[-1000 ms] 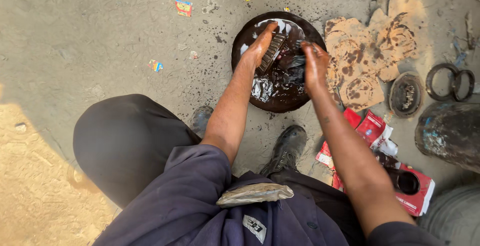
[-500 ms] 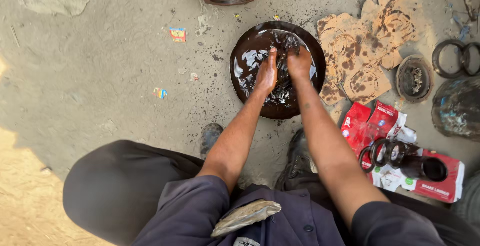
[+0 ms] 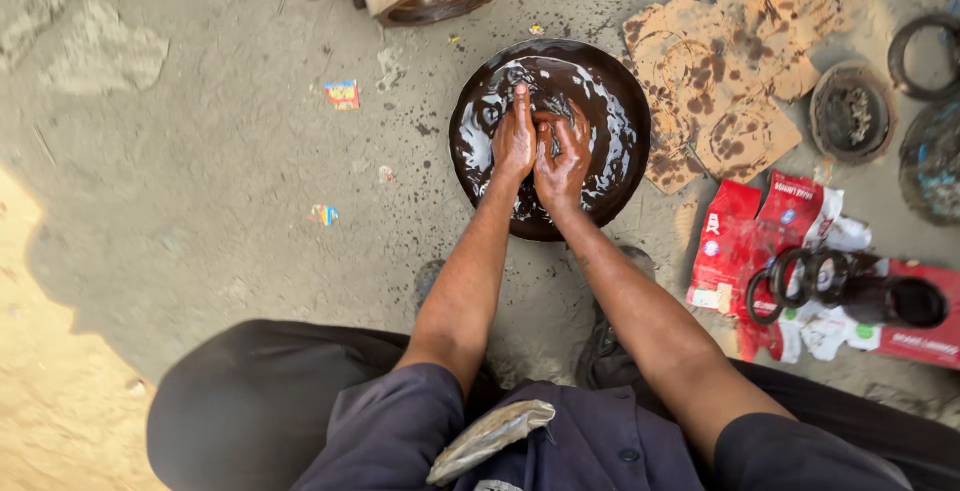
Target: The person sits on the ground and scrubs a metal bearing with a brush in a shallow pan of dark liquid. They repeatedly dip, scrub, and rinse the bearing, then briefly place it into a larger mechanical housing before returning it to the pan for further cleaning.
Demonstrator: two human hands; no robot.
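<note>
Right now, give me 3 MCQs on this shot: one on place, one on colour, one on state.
1. Where are both hands?
A. In the round pan of dark liquid
B. On the red cartons
C. On the cardboard scraps

2. What colour are the flattened cartons right of the pan?
A. Blue
B. Red
C. Green

3. How do the hands stand?
A. Each gripping a ring
B. Open, fingers spread, side by side
C. Clenched on a rag

Key: 1 A, the left hand and right hand lie inside the pan, wet with dark liquid. 2 B, the cartons are red with white marks. 3 B, fingers lie stretched flat, and no object shows in either hand; the black rings sit untouched on the cartons, and the stained cardboard scraps lie beyond.
</note>
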